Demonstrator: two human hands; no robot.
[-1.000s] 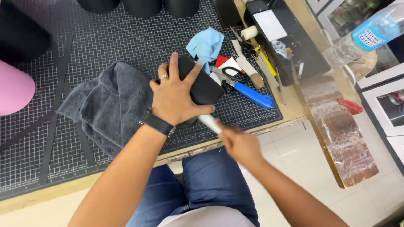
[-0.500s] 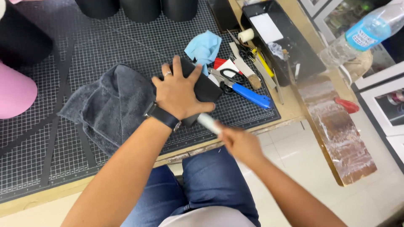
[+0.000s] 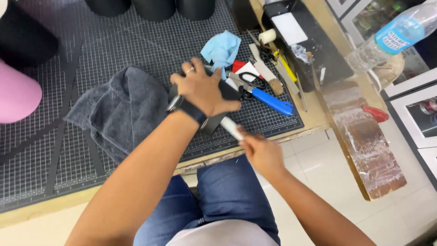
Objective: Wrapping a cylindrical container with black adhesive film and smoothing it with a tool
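Left hand [image 3: 205,91], fingers clamped on black piece [image 3: 214,120], now tilted off mat [image 3: 136,54] at frame centre. Right hand [image 3: 261,152] closed round white tool [image 3: 231,128], drawn lower right.

Grey towel [image 3: 119,110], black gridded mat [image 3: 136,50]

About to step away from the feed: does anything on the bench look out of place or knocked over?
A plastic water bottle lies on its side at the bench's far right. The grey cloth is bunched up beside the left hand, and tools are heaped by the blue-handled cutter. No spill is visible.
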